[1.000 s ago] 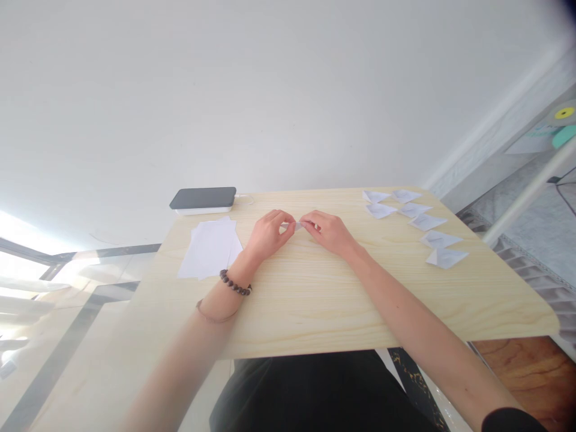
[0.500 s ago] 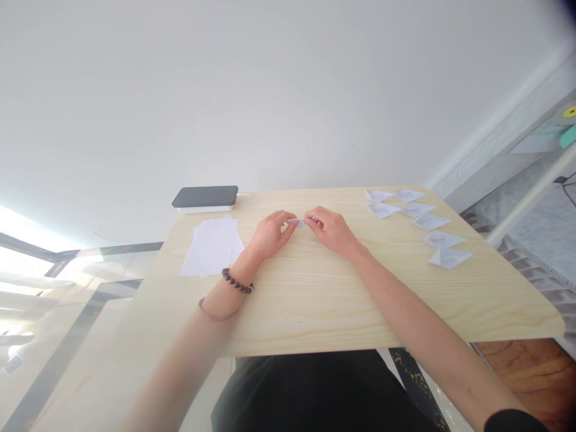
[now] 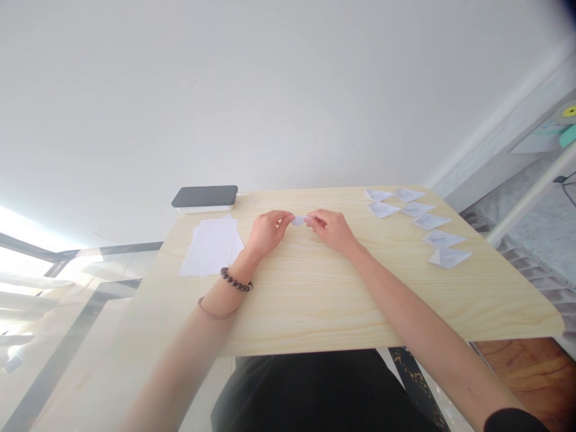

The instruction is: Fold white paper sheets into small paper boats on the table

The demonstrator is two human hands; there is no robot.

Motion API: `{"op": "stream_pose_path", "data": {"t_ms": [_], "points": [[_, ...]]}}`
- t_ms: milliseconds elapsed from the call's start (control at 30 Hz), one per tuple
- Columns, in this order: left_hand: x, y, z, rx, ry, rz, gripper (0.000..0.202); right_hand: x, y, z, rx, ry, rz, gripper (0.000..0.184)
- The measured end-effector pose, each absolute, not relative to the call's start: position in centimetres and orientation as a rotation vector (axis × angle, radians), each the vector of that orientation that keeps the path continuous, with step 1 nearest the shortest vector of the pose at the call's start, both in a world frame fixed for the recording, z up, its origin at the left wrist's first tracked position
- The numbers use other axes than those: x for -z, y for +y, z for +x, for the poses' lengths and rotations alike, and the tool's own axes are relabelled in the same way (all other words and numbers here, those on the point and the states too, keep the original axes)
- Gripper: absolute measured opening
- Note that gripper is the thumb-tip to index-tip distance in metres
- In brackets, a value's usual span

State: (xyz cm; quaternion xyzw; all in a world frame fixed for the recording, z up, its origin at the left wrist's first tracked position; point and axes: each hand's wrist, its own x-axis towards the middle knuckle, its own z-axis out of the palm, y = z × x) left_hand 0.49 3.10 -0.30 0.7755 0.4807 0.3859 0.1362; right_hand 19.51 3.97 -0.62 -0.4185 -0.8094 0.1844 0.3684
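Note:
A small folded piece of white paper (image 3: pixel 299 221) is held between my two hands, just above the table's middle. My left hand (image 3: pixel 270 231) pinches its left end between thumb and fingers. On the other end, my right hand (image 3: pixel 330 228) closes in a similar pinch. The fingertips cover both ends of the paper, so its full shape is hidden. Left of my left hand lies a stack of flat white paper sheets (image 3: pixel 210 245), slightly fanned. Several folded paper boats (image 3: pixel 431 222) stand in rough rows on the table's right side.
A dark-topped, white-sided device (image 3: pixel 205 197), perhaps a phone on a box, sits at the back left with a white cable (image 3: pixel 246 197). The light wooden table (image 3: pixel 315 306) meets a plain white wall (image 3: pixel 288 102) at the back.
My left hand has shifted slightly left and its fingers have closed further on the paper's end. More of the paper's middle shows between my hands. The right hand stays nearly in place.

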Motion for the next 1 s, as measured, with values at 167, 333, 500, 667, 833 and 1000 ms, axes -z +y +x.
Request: {"op": "stream_pose_path", "data": {"t_ms": [167,333,500,667,833,1000], "points": [[0.0,2.7,0.6,-1.026,1.350,2.155,0.023,0.4,3.9,19.6,-0.515,-2.066,-1.082,0.029],[0.0,2.6,0.7,-0.996,1.358,2.144,0.020,0.4,3.6,19.4,-0.586,-2.050,-1.076,0.027],[0.0,2.7,0.7,-1.012,1.382,2.098,0.021,0.6,3.5,19.3,-0.679,-2.005,-1.102,0.025],[0.3,2.8,0.6,-1.003,1.369,2.045,0.024,0.5,3.6,19.3,-0.707,-1.996,-1.106,0.025],[1.0,3.1,0.4,-0.987,1.260,1.879,0.028,0.4,3.6,19.4,-0.660,-2.024,-1.097,0.025],[1.1,3.4,0.3,-1.025,1.151,1.764,0.029,0.5,3.5,19.3,-0.760,-1.983,-1.138,0.025]]}}
